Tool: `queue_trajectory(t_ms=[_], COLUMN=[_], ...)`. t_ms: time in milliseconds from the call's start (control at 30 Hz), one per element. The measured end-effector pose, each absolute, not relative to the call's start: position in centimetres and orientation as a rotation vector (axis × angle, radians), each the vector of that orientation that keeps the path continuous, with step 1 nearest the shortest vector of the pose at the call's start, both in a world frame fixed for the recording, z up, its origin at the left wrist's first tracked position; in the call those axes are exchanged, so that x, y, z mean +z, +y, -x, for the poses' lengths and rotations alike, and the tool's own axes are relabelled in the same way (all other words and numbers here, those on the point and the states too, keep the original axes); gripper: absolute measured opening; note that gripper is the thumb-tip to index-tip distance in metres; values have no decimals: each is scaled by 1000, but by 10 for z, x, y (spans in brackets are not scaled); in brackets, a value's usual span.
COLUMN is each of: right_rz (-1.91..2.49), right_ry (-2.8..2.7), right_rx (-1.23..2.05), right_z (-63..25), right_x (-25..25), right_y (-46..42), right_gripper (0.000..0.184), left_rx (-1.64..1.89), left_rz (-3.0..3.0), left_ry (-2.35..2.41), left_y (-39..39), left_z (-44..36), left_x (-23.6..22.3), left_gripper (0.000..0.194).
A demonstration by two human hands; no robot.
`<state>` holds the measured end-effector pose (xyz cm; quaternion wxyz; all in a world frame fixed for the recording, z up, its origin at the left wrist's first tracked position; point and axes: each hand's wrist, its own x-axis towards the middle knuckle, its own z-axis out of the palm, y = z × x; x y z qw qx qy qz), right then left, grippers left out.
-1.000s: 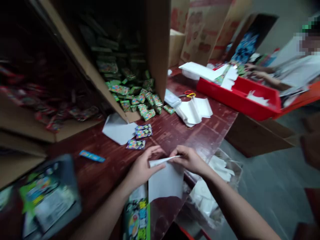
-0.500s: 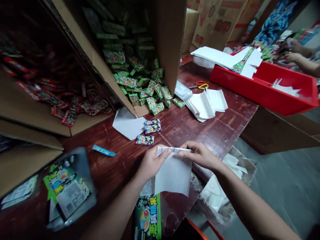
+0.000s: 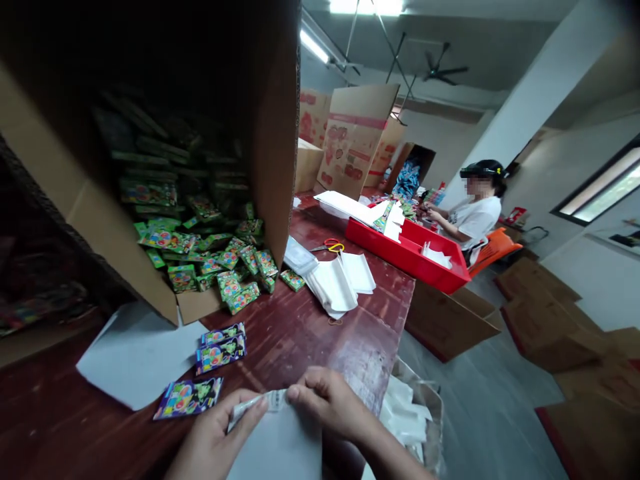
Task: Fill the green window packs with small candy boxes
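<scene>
My left hand [image 3: 220, 427] pinches the upper left edge of a white paper sheet [image 3: 283, 447], thumb on top. My right hand [image 3: 333, 403] is closed on the sheet's upper right corner. Small print shows along the sheet's folded top edge; its lower part runs out of view. Beyond my left hand lie a purple candy packet [image 3: 190, 398] and more purple packets [image 3: 221, 353] in a small pile. A larger white sheet [image 3: 140, 360] lies flat by them, partly under the cardboard box [image 3: 283, 133]. Many small green packets [image 3: 235, 267] fill that box and spill at its opening.
Stacked white sheets [image 3: 333, 287], scissors [image 3: 333, 247] and a rubber band [image 3: 335, 322] lie on the dark red table [image 3: 370, 333]. A red bin [image 3: 400, 257] stands at its far edge. White scraps fill a container [image 3: 410, 413] below. Another person [image 3: 477, 207] sits beyond.
My view has tilted up and shifted right, so the hands and sheet appear lower and further left. Both hands still grip the sheet. The room and the other person's body have come into view.
</scene>
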<state>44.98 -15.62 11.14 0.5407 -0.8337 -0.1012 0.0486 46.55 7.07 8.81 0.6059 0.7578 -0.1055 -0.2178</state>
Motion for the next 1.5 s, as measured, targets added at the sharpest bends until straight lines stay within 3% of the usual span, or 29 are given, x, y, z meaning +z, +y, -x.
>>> queue_trajectory(t_ms=[133, 333, 500, 867, 967, 1000, 1100, 1133, 1300, 1500], right_rz=[1964, 1943, 1976, 2012, 1892, 1860, 1793, 1771, 1640, 1516], right_ry=[-379, -376, -374, -433, -326, -288, -233, -240, -372, -480], right_rx=[-27, -217, 102, -141, -283, -289, -177, -118, 218, 501], right_z=[-455, -450, -453, -436, -429, -426, -414, -408, -381, -359], right_x=[123, 135, 130, 131, 128, 126, 121, 121, 128, 120], right_y=[-158, -173, -170, -154, -164, -167, -161, -153, -84, -27], right_gripper=[19, 16, 73, 65, 74, 75, 75, 74, 70, 75], left_rx=[-487, -386, -402, -350, -115, -45, -98, -157, -208, -331], left_rz=[-1782, -1819, -1738, -1816, -2091, -2208, -2407, -2414, -2227, -1967], left_ry=[-230, -154, -129, -138, -116, -127, -206, -224, -198, -41], left_y=[71, 67, 61, 62, 90, 103, 143, 154, 181, 187], left_z=[-469, -468, -459, -446, -431, -423, -392, -381, -339, -311], left_x=[92, 99, 104, 100, 97, 96, 96, 97, 109, 121], left_gripper=[46, 45, 42, 37, 67, 66, 20, 16, 13, 24])
